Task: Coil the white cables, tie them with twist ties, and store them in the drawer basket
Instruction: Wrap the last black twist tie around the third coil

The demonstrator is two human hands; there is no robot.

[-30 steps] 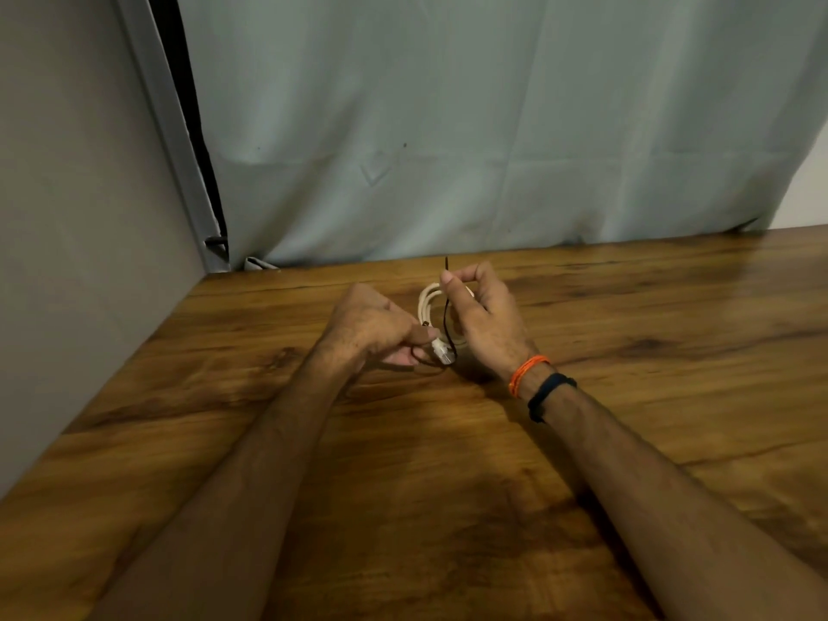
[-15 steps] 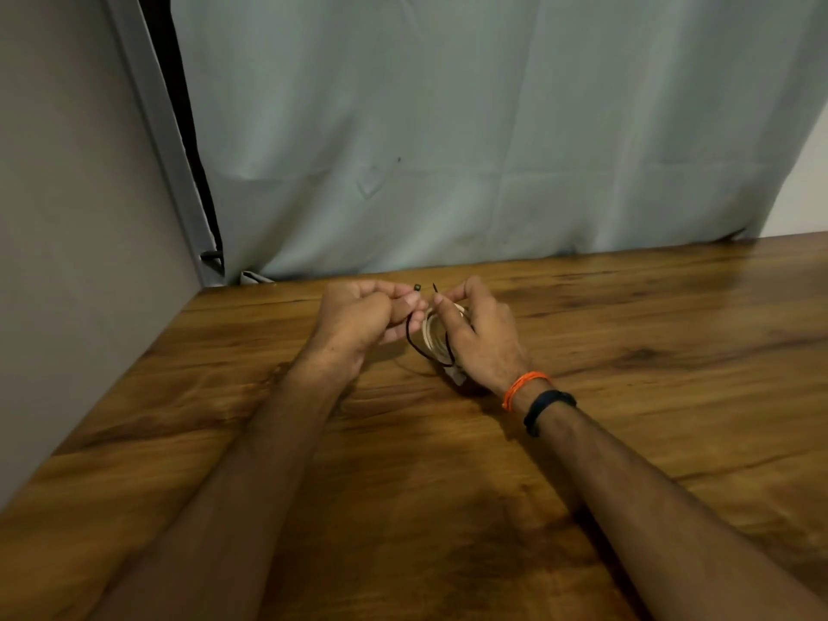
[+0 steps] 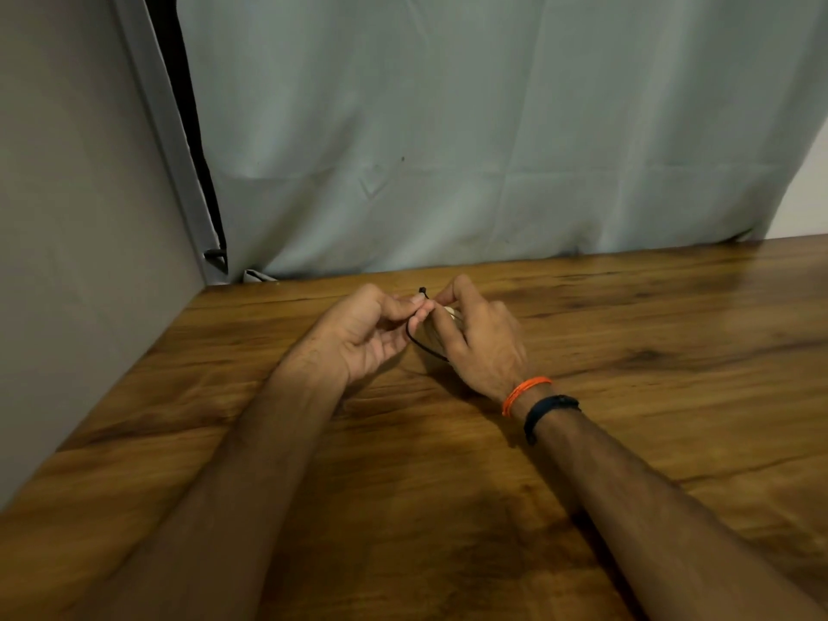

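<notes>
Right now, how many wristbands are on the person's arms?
2, both on the right wrist: an orange thread band nearer the right hand, and a dark band just behind it. The left wrist shows none.

Table [image 3: 627, 396] was brown wood-grain with darker streaks. Curtain [image 3: 448, 150] was pale grey-green, plain. Wall [image 3: 67, 217] was plain grey. Tie [image 3: 419, 345] was black; cable [image 3: 450, 312] off-white. Wrist bore an orange thread [image 3: 524, 392] and a dark blue band [image 3: 549, 412].
</notes>
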